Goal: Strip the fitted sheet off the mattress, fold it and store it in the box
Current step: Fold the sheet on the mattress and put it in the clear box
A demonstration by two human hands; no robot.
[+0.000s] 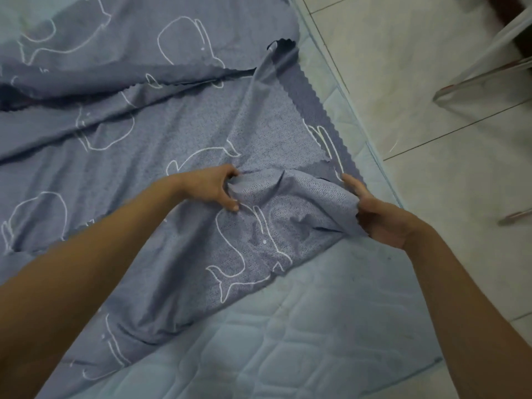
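The blue fitted sheet with white whale outlines lies loose and creased over a pale blue quilted mattress. Its near right corner is bunched up, with the paler underside showing. My left hand pinches a fold at the left of this bunch. My right hand grips the bunch's right edge near the mattress side. A zigzag hem runs along the sheet's right edge. No box is in view.
The mattress rests on a white tiled floor to the right. Metal legs of a chair or frame stand on the tiles at the upper right, and another metal foot shows at the right edge.
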